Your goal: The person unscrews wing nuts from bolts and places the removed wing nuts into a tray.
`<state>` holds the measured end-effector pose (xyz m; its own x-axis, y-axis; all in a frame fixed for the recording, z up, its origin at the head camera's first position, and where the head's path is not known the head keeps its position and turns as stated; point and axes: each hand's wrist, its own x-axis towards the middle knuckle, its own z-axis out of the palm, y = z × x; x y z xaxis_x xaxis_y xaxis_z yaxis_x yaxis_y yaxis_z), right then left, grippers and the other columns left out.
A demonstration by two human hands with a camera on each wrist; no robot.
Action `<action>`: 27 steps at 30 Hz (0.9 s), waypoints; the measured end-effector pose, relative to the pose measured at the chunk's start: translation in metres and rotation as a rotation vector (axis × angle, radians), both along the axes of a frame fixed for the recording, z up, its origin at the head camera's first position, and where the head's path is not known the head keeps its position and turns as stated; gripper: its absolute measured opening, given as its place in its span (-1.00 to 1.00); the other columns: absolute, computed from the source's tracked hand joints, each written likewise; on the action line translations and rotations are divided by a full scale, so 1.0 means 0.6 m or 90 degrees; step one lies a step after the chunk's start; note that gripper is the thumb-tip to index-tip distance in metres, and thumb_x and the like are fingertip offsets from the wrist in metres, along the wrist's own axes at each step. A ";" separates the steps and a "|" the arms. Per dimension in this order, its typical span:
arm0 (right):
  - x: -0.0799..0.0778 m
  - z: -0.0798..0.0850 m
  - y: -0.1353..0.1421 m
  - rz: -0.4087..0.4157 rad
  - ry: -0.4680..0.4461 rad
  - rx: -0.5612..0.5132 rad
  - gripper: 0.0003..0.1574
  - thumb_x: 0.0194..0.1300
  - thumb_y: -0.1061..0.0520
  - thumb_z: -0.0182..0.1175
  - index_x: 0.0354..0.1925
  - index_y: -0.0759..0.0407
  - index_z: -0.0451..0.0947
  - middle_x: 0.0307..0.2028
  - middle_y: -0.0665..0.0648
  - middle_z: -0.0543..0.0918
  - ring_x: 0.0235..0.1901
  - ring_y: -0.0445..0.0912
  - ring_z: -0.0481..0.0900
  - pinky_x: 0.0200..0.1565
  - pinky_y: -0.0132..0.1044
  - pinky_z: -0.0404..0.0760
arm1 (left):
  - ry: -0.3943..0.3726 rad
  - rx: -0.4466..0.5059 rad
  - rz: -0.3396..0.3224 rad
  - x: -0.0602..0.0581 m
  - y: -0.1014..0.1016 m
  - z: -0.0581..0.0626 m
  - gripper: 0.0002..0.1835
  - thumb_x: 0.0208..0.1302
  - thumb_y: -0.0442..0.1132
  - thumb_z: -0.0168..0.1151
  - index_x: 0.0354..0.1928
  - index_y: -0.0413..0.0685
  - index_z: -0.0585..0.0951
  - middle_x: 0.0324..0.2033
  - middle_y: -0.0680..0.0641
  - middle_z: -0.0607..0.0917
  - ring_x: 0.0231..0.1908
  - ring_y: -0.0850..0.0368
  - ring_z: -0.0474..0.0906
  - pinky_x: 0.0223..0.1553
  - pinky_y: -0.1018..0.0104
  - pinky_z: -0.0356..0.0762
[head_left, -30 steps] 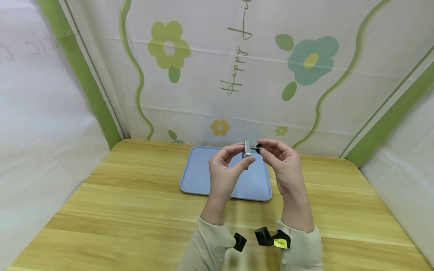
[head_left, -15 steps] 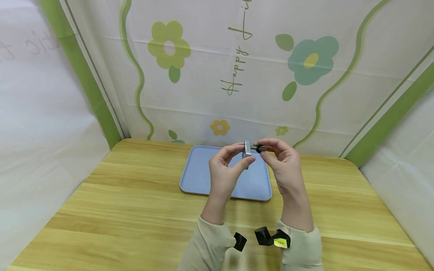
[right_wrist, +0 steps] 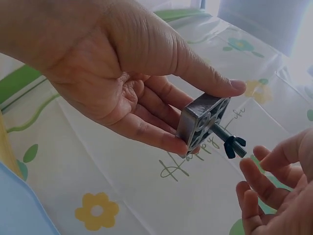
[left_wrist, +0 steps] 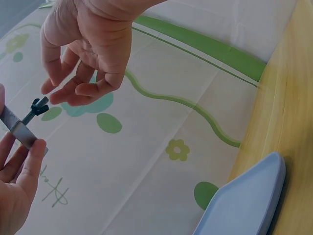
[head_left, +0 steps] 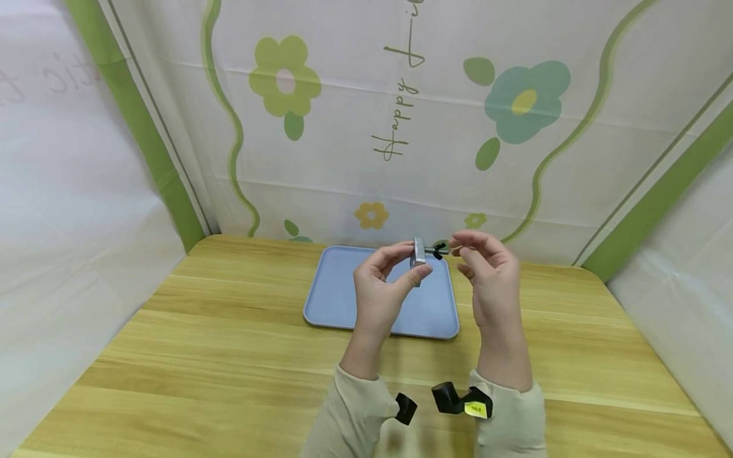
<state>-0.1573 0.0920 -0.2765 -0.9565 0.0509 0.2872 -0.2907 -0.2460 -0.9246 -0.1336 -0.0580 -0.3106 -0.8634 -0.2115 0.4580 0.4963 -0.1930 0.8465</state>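
Wing nut [right_wrist: 230, 147] in black sits on a threaded bolt [right_wrist: 222, 133] near its free end, with a short run of thread showing past it. Seen from the head, the bolt's long axis runs nearly level, from a metal block [head_left: 419, 252] out toward 3 o'clock, so its free end faces the right hand [head_left: 492, 277]. From the right fingertips the wing nut lies at about 9 o'clock, just beside them but apart, and that hand is the nearer one. It has hold of nothing, its fingers loosely bent. The left hand [head_left: 382, 289], at 8 o'clock from the wing nut, pinches the block between thumb and fingers, parted only by the block itself.

Squarish and grey, the block has smooth, dully gleaming sides; the face around the bolt is broken into ribs and hollows. Ridged thread covers the bolt, and the wing nut spreads two blunt lobes.

Below lies the table [head_left: 217, 356], yellowish with streaked wood grain. On it, spreading mostly toward 8 o'clock from the block, rests a matte pale-blue tray [head_left: 338, 299] with rounded corners and a raised rim. Farthest, at 12 o'clock, hangs lightly creased white cloth [head_left: 343, 127] printed with flowers and lettering.
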 end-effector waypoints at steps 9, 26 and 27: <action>0.002 0.005 -0.006 -0.008 -0.045 0.002 -0.71 0.44 0.23 0.17 -0.41 0.00 0.69 -0.59 -0.04 0.62 -0.47 -0.17 0.52 -0.43 -0.39 0.39 | 0.000 -0.004 0.000 0.001 -0.001 0.000 -0.65 0.09 -0.35 0.50 -0.07 -0.29 0.67 0.04 -0.16 0.70 0.11 0.10 0.63 -0.21 0.34 0.76; 0.001 0.000 -0.010 0.004 -0.061 0.050 -0.67 0.43 0.17 0.20 -0.47 -0.09 0.70 -0.60 -0.09 0.64 -0.48 -0.24 0.60 -0.39 -0.44 0.52 | -0.006 -0.009 -0.004 0.002 -0.003 0.000 -0.65 0.10 -0.34 0.49 -0.05 -0.27 0.66 0.07 -0.15 0.68 0.14 0.11 0.60 -0.12 0.29 0.75; 0.001 0.000 -0.011 0.004 -0.061 0.052 -0.67 0.43 0.18 0.20 -0.48 -0.09 0.70 -0.59 -0.09 0.64 -0.47 -0.24 0.60 -0.38 -0.44 0.53 | -0.006 -0.008 -0.005 0.002 -0.003 0.000 -0.65 0.11 -0.34 0.49 -0.05 -0.27 0.66 0.07 -0.14 0.68 0.14 0.11 0.60 -0.12 0.30 0.75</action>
